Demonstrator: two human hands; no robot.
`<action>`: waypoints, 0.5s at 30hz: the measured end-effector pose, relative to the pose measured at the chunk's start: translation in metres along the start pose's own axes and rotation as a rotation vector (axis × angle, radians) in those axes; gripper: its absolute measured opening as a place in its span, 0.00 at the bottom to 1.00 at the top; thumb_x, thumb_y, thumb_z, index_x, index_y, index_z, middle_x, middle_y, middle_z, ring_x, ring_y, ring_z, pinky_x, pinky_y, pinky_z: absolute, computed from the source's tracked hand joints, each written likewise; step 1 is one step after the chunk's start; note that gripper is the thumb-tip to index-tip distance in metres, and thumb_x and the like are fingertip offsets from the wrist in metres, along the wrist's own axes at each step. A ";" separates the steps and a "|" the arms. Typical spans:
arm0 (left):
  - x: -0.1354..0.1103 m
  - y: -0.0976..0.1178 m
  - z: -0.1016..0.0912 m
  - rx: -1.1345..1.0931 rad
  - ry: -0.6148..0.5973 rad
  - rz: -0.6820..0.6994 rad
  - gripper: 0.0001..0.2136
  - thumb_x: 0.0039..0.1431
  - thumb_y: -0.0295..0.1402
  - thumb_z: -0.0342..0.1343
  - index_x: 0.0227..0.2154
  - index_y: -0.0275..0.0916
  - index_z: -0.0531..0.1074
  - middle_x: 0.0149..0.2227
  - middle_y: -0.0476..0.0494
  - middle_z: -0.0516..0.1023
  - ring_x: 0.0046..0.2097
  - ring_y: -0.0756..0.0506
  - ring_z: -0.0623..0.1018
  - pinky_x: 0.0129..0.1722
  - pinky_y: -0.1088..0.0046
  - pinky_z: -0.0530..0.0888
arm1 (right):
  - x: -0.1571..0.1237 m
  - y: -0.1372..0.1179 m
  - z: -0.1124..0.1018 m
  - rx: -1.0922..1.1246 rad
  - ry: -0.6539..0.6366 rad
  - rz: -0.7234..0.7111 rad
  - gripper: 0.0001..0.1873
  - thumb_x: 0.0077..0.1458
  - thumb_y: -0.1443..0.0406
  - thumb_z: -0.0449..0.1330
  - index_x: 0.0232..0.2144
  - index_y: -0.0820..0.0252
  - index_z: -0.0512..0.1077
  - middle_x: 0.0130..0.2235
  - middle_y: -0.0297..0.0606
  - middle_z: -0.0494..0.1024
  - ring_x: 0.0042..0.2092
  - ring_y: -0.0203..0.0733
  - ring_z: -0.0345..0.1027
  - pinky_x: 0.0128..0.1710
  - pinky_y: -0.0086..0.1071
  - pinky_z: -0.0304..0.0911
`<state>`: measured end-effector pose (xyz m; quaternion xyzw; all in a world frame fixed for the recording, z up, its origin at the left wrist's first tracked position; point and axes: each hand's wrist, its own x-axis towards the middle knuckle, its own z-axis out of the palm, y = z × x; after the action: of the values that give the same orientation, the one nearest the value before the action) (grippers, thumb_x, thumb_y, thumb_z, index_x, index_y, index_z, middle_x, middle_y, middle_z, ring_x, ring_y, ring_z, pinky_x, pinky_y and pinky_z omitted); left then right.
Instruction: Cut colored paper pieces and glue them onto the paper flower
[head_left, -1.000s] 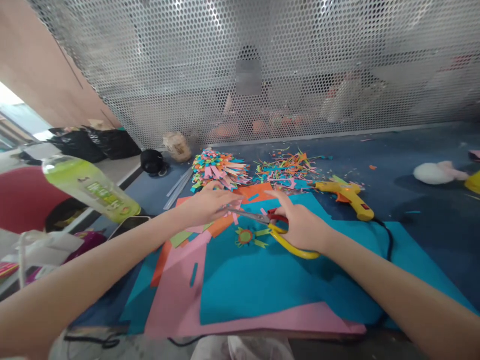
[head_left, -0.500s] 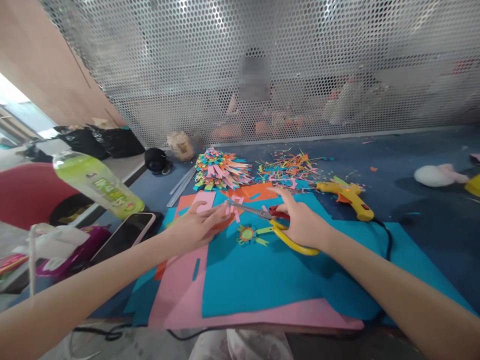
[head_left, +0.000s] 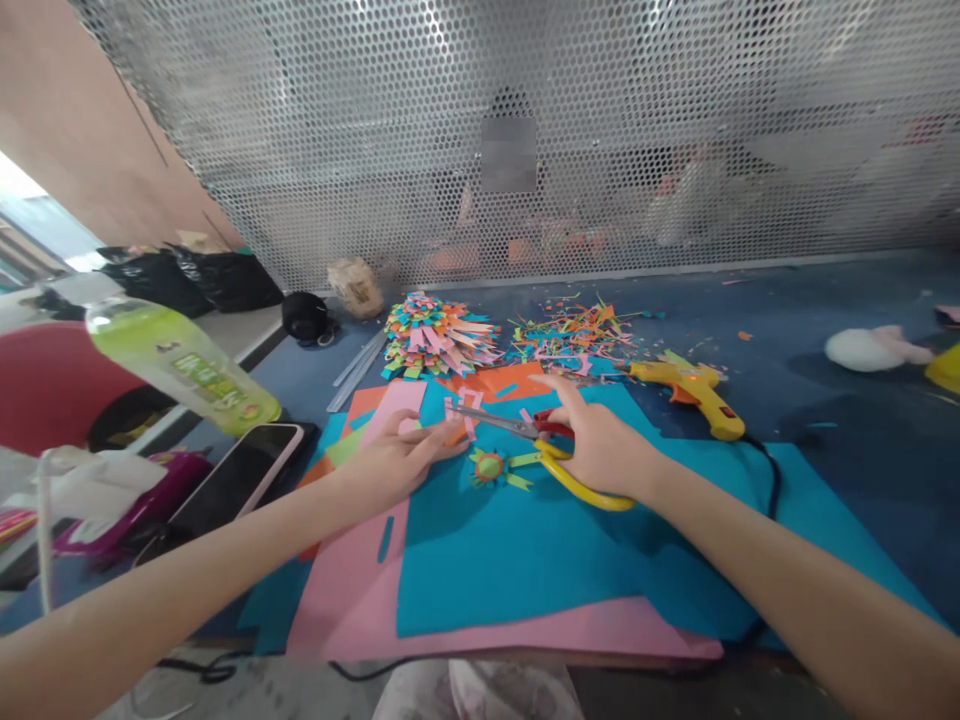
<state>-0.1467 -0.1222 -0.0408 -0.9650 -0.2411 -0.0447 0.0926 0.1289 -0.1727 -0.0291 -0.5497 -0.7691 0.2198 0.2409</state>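
Observation:
My right hand grips yellow-and-red-handled scissors, blades pointing left over the paper. My left hand lies on the pink sheet with its fingers pinched on a small pink paper piece at the blade tips. A small paper flower rests on the large blue sheet just below the scissors. Orange paper lies beyond the blades.
A pile of cut coloured strips and scraps sits behind. A yellow glue gun with cord lies right. A phone, a green bottle and bags are at left. A perforated metal screen backs the table.
My left hand pulled back toward me from the strip pile and now pinches the pink piece near the scissor tips. My right hand with the scissors stayed nearly still.

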 end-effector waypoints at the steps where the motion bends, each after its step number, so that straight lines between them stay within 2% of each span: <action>1: 0.000 0.000 0.002 -0.009 0.010 0.010 0.29 0.59 0.19 0.38 0.62 0.43 0.40 0.50 0.44 0.74 0.50 0.44 0.74 0.53 0.56 0.58 | 0.000 0.000 0.000 -0.010 -0.003 0.007 0.44 0.45 0.66 0.60 0.61 0.56 0.45 0.41 0.44 0.78 0.43 0.47 0.72 0.37 0.33 0.63; 5: -0.001 0.001 0.002 -0.015 0.021 0.016 0.29 0.59 0.18 0.37 0.62 0.42 0.38 0.51 0.42 0.73 0.52 0.43 0.72 0.52 0.54 0.57 | 0.000 0.000 0.000 -0.015 -0.005 0.018 0.43 0.45 0.66 0.59 0.61 0.56 0.44 0.41 0.44 0.78 0.43 0.47 0.72 0.37 0.33 0.63; 10: -0.006 -0.002 -0.005 0.030 -0.030 -0.096 0.26 0.60 0.25 0.41 0.61 0.43 0.48 0.57 0.38 0.65 0.52 0.40 0.72 0.53 0.52 0.56 | 0.000 -0.001 0.000 0.017 0.002 0.006 0.44 0.44 0.66 0.59 0.61 0.54 0.44 0.43 0.43 0.77 0.43 0.46 0.72 0.37 0.33 0.63; 12: -0.008 -0.004 -0.005 0.040 -0.033 -0.133 0.25 0.59 0.27 0.42 0.60 0.43 0.50 0.57 0.37 0.66 0.50 0.39 0.73 0.53 0.52 0.57 | 0.000 -0.001 0.000 0.000 -0.001 0.002 0.44 0.45 0.65 0.59 0.61 0.55 0.44 0.43 0.44 0.78 0.43 0.47 0.72 0.38 0.34 0.63; 15: -0.007 -0.003 -0.003 0.032 -0.039 -0.114 0.24 0.59 0.27 0.41 0.59 0.42 0.52 0.57 0.38 0.65 0.50 0.40 0.74 0.51 0.54 0.59 | 0.000 0.000 0.000 -0.006 -0.001 0.003 0.43 0.45 0.65 0.59 0.61 0.55 0.44 0.42 0.43 0.78 0.43 0.47 0.72 0.38 0.34 0.63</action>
<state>-0.1549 -0.1234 -0.0385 -0.9488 -0.2980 -0.0273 0.1008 0.1286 -0.1731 -0.0289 -0.5514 -0.7691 0.2178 0.2385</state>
